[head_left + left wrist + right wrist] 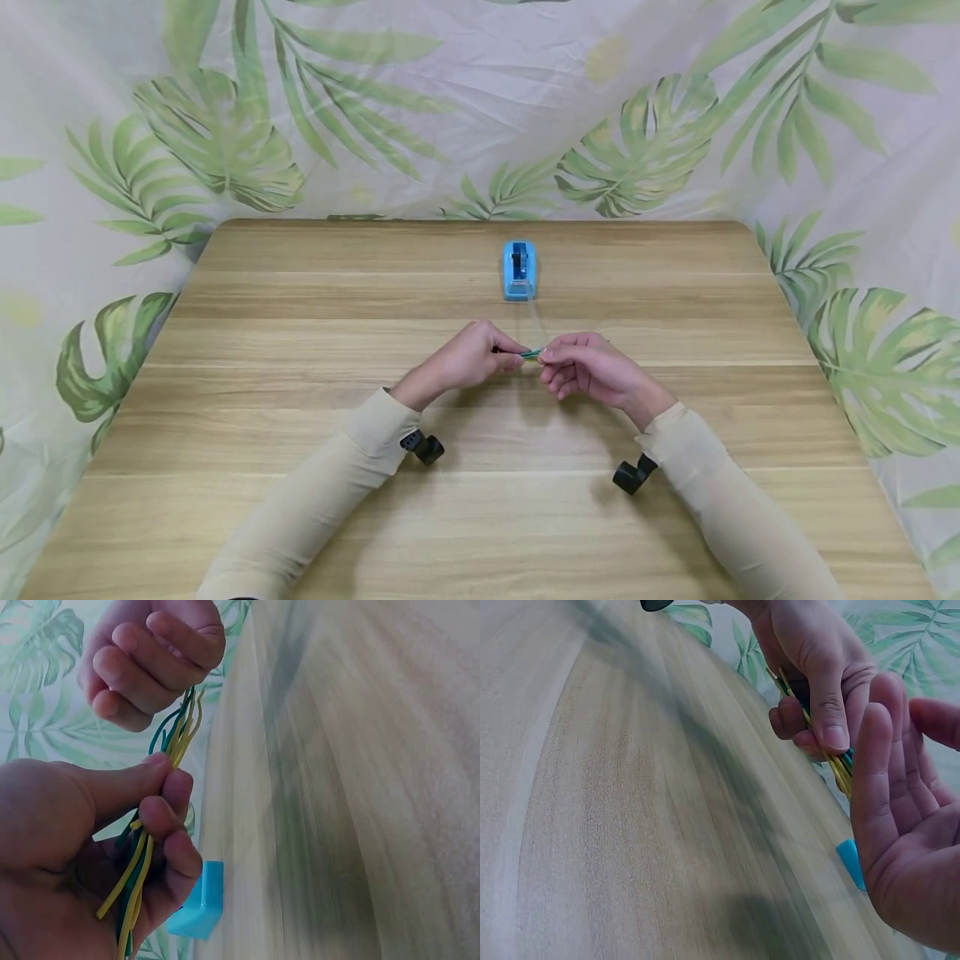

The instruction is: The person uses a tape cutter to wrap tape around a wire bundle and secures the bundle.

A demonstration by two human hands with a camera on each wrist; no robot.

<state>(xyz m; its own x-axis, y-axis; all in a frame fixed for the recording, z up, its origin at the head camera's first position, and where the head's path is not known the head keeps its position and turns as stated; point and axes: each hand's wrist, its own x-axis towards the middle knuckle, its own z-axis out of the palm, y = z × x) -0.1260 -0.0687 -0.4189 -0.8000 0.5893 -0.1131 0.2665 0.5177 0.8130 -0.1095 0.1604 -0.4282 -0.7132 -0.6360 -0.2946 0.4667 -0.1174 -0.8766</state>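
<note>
A bundle of thin green and yellow wires (532,354) is pinched between the thumb and fingers of my left hand (471,357). In the left wrist view the lower lengths of the wires (135,889) hang past the curled fingers, and the other ends fan out towards my right hand (150,664). From the blue tape dispenser (517,294), a faint strip of clear tape (534,317) runs down to the right hand (596,371). That hand's thumb and forefinger pinch together at the wire ends, while its other fingers curl loosely.
The dispenser stands beyond both hands, close to the far edge of the wood-grain table (360,275). A leaf-patterned cloth (480,100) hangs behind and at both sides. Black wrist cameras (427,448) jut inward from both sleeves.
</note>
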